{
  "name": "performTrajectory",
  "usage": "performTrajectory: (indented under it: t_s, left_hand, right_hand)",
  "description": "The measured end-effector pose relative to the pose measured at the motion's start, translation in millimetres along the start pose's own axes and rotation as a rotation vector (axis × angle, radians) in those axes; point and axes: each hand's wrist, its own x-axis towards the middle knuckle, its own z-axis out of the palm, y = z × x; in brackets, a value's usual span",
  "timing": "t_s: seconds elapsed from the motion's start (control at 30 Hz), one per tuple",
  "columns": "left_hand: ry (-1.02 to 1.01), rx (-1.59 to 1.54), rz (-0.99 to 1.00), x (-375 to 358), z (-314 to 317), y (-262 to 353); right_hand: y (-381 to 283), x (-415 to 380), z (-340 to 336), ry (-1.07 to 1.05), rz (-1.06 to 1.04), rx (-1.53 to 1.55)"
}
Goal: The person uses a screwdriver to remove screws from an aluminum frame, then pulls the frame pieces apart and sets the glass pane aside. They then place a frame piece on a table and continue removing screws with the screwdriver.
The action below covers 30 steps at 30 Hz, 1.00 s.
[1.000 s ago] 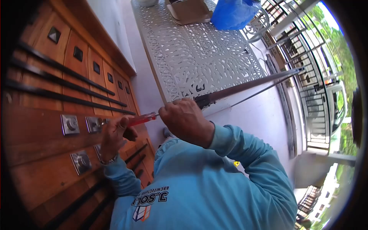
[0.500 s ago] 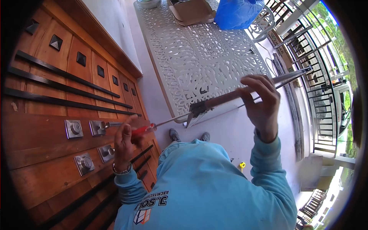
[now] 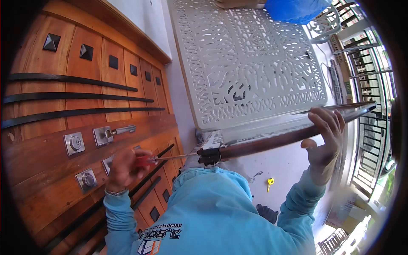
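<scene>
My left hand (image 3: 123, 169), blurred by motion, is closed around the red handle of a screwdriver (image 3: 146, 161). The screwdriver's thin shaft points right, its tip right at the black fitting (image 3: 209, 156) on the near end of a long brown-edged panel (image 3: 263, 142). That panel lies slantwise in front of my body, its far end reaching toward the railing. My right hand (image 3: 325, 138) grips it farther along, fingers over the upper edge and thumb on the near side.
To my left stands a wooden door (image 3: 51, 123) with black bars, studs, locks and a lever handle (image 3: 121, 131). A white patterned metal table (image 3: 255, 63) is ahead, with a blue plastic bag (image 3: 297, 10) on it. A yellow tape measure (image 3: 270, 184) lies on the floor.
The panel has come lower and closer to my body, its fitting now in front of my waist. Both hands moved down with it, the right one outward. My view shifted.
</scene>
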Motion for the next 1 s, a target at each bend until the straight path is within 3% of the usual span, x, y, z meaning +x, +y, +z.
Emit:
performTrajectory:
  t_s: [0.03, 0.13, 0.23, 0.33, 0.43, 0.5, 0.57, 0.67, 0.73, 0.83, 0.93, 1.0]
  left_hand:
    - [-0.072, -0.021, -0.127, 0, -3, 10]
    - [-0.106, 0.197, -0.170, 1, -11, 19]
    - [-0.011, 0.441, 0.258, 10, 0, 6]
    - [-0.035, 0.414, 0.368, 8, 2, 7]
    - [-0.019, 0.303, 0.293, 11, 12, 12]
    - [-0.110, 0.125, -0.131, 14, 19, 37]
    - [-0.163, 0.134, -0.303, 12, 14, 43]
    - [-0.161, 0.515, -0.030, 8, 3, 34]
    - [-0.121, 0.865, 0.385, 11, 13, 31]
    - [-0.060, 1.005, 0.641, 14, 18, 23]
    - [-0.049, 0.643, 0.312, 15, 17, 19]
    - [-0.106, 0.388, -0.087, 18, 22, 37]
  right_hand:
    - [1, 1, 4, -0.027, -0.010, -0.001]
    - [0, -1, 7, -0.028, 0.031, 0.012]
    - [0, -4, 13, -0.007, 0.043, 0.008]
    - [0, -4, 12, -0.012, 0.045, -0.017]
    - [1, -5, 13, -0.021, 0.054, -0.001]
    - [0, -5, 13, -0.023, 0.063, 0.005]
    - [1, -5, 14, -0.017, 0.062, 0.008]
    - [2, -7, 15, -0.006, 0.051, 0.011]
    - [2, -7, 16, 0.008, 0.044, 0.012]
    - [3, -8, 17, 0.028, 0.034, 0.020]
    - [3, -7, 17, 0.034, 0.021, 0.020]
    - [4, -7, 19, 0.068, 0.004, 0.014]
